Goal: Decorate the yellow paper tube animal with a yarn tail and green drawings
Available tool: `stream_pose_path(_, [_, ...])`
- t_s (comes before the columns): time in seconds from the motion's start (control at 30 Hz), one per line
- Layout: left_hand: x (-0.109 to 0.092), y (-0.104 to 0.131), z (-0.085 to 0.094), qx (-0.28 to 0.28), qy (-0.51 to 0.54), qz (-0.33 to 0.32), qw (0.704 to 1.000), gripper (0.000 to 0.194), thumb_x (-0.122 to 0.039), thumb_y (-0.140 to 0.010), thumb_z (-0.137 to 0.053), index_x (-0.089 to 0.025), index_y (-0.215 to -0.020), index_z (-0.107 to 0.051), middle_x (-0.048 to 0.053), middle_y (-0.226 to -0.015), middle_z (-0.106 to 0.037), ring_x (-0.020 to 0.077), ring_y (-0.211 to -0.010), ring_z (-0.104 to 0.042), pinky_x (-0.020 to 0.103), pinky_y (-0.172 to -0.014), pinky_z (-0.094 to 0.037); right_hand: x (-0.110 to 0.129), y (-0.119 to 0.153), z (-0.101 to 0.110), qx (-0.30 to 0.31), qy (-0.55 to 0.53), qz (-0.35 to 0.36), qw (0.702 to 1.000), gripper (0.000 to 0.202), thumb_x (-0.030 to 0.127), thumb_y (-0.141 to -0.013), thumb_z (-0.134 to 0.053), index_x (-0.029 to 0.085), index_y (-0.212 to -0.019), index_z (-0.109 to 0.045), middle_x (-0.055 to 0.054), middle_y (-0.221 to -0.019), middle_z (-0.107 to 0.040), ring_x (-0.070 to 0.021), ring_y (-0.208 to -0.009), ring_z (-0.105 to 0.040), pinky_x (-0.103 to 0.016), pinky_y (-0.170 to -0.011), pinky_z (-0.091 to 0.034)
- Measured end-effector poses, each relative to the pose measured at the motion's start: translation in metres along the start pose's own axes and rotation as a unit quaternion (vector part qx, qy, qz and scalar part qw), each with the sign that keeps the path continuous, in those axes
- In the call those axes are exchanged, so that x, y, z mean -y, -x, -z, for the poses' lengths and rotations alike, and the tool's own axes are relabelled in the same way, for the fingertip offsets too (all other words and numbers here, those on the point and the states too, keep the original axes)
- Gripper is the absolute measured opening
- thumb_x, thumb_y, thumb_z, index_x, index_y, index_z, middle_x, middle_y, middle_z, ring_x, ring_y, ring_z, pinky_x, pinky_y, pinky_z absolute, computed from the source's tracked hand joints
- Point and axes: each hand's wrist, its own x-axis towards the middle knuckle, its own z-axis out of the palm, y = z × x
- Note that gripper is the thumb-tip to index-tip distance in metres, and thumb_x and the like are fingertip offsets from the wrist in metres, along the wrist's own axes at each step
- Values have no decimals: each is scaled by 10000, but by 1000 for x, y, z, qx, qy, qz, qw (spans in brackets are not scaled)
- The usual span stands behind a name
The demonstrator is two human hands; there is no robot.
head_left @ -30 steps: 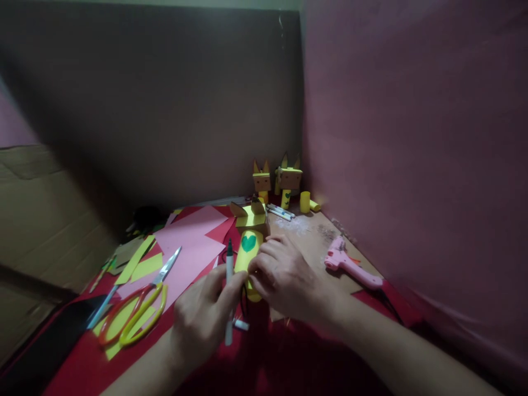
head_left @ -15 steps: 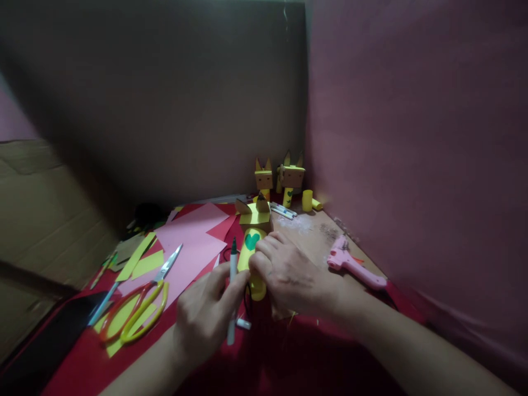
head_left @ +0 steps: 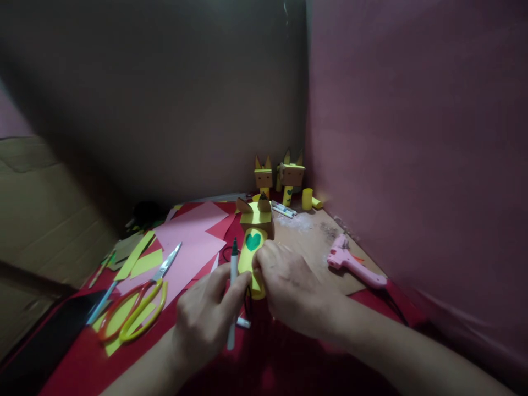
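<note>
A cardboard animal figure (head_left: 250, 250) lies in front of me, with a boxy head, two pointed ears and a yellow tube body bearing a green heart (head_left: 253, 241). My left hand (head_left: 208, 305) is closed around an uncapped green marker (head_left: 233, 275), its dark tip pointing up and away. The left thumb reaches the tube's side. My right hand (head_left: 291, 283) is closed at the tube's right side, fingers curled against it; its fingertips are partly hidden. A dark cord loop (head_left: 248, 301) and a small white piece (head_left: 243, 323) show below the tube.
Scissors (head_left: 142, 308) with red and yellow handles lie at left on yellow scraps, beside pink paper (head_left: 190, 236). A pink glue gun (head_left: 355, 265) rests on a cardboard sheet (head_left: 317, 247) at right. Similar figures (head_left: 292, 176), several markers (head_left: 284, 209) and a yellow tube (head_left: 307, 199) are behind.
My right hand has shifted slightly right and down along the tube, uncovering more of the green heart. My left hand still holds the marker in nearly the same place.
</note>
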Motion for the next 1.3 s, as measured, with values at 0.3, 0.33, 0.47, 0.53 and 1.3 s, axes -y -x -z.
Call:
stream_pose_path(0.3, [-2, 0, 1, -2, 30, -2, 1000, 294, -110, -1045, -444, -140, -1244, -657, 132, -1078, -664, 183, -763, -640, 278, -606, -474, -1, 1, 3, 7, -71, -22, 997, 187, 42, -814, -452, 222, -861, -434, -71, -845, -610, -185, -696, -503, -324, -617, -428])
stream_pose_path(0.33, [-2, 0, 1, -3, 30, -4, 1000, 299, -110, -1045, -438, -135, -1247, -656, 134, -1072, -662, 186, -759, -635, 283, -610, -474, -1, 1, 4, 10, -72, -24, 997, 186, 46, -811, -451, 224, -860, -427, -72, -849, -609, -186, -700, -506, -324, -620, -428])
stream_pose_path(0.47, [-4, -3, 2, -1, 21, -2, 1000, 273, -128, -1050, -444, -134, -1215, -661, 128, -1035, -668, 189, -739, -626, 292, -624, -479, 1, -2, 7, 30, -62, -39, 997, 189, 57, -801, -452, 232, -841, -395, -63, -831, -587, -173, -674, -474, -317, -603, -397])
stream_pose_path(0.53, [-5, -4, 2, 5, 18, -1, 1000, 262, -132, -1051, -449, -139, -1195, -667, 123, -1019, -679, 180, -712, -619, 286, -612, -472, 2, -2, 9, 32, -52, -42, 997, 196, 60, -803, -455, 238, -828, -378, -51, -813, -573, -165, -660, -451, -313, -593, -381])
stream_pose_path(1.3, [-6, -3, 4, -5, 16, -3, 1000, 296, -103, -1030, -465, -130, -1240, -672, 139, -1055, -685, 186, -728, -605, 297, -623, -459, 13, -4, 20, 63, -66, -98, 991, 267, 52, -842, -508, 250, -783, -339, -9, -737, -528, -143, -604, -451, -301, -556, -370])
